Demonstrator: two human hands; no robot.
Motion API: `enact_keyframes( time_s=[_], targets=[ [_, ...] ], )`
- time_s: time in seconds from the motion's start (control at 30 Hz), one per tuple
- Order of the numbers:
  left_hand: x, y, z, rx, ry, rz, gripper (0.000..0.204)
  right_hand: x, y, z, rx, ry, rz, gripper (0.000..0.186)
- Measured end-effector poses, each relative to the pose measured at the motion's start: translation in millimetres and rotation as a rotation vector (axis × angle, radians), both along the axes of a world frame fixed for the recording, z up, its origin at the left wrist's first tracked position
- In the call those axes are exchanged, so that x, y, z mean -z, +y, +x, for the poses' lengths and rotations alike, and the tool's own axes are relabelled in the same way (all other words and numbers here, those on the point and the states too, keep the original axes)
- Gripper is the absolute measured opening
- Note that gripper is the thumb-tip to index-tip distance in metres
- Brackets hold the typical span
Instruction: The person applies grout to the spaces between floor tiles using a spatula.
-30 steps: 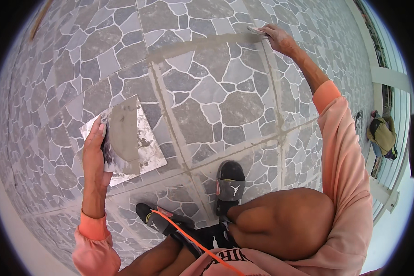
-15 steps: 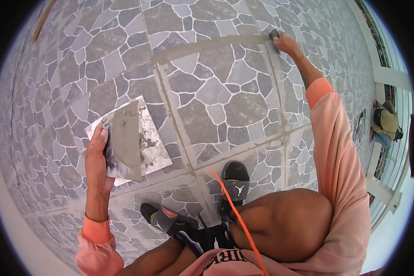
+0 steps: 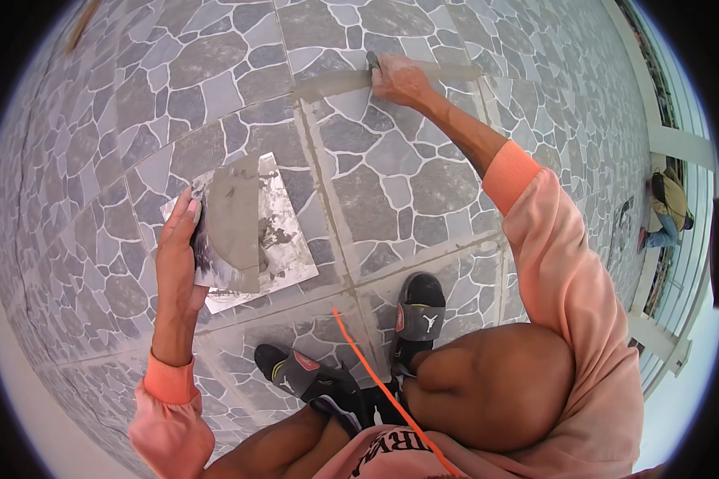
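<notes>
My left hand (image 3: pixel 179 247) is closed on the left edge of a flat, pale square board (image 3: pixel 291 254), holding it tilted above the floor. A thick patch of wet grey grout (image 3: pixel 236 215) covers much of the board's left half. Out ahead, my right hand (image 3: pixel 403 82) grips a small dark tool (image 3: pixel 372 60), mostly hidden by the fingers, so its exact kind does not show. That hand is down at a broad smear of grout (image 3: pixel 333 83) running along the far tile joint, with grout to both sides of it.
Stone-patterned floor tiles (image 3: pixel 379 172) spread all round, with a grout-filled joint (image 3: pixel 321 180) between board and right hand. My feet in dark slides (image 3: pixel 421 307) stand close in. An orange cord (image 3: pixel 375 375) hangs before me. At the far right another person (image 3: pixel 669 209) crouches by a railing (image 3: pixel 683 152).
My right hand has swept left along the far joint, from the smear's right end to nearer its middle. The board remains in my left hand, a little farther right in the picture.
</notes>
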State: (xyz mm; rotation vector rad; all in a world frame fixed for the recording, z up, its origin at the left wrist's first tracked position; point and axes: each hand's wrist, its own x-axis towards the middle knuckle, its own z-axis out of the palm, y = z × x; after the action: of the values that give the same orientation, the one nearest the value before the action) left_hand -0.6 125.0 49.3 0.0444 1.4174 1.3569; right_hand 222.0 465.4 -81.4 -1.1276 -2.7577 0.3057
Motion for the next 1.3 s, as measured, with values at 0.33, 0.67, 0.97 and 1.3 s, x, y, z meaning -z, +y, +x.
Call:
enact_keyframes(
  time_s=[0.33, 0.67, 0.97, 1.3],
  targets=[
    [-23, -20, 3, 0.009, 0.046, 0.106, 0.047, -22, -78, -120, -0.061, 0.201, -0.533, 0.028],
    [-18, -33, -2, 0.002, 0.068, 0.082, 0.048, -36, -135, -38, 0.225, 1.252, -2.121, 0.038],
    [-16, -16, 12, 0.047, 0.042, 0.072, 0.050, -39, -165, 16, 0.052, 1.181, -2.436, 0.042],
    [-18, -12, 17, 0.124, -0.015, 0.171, 0.041, -73, -154, 57, -0.038, 1.153, -2.447, 0.046]
  ],
)
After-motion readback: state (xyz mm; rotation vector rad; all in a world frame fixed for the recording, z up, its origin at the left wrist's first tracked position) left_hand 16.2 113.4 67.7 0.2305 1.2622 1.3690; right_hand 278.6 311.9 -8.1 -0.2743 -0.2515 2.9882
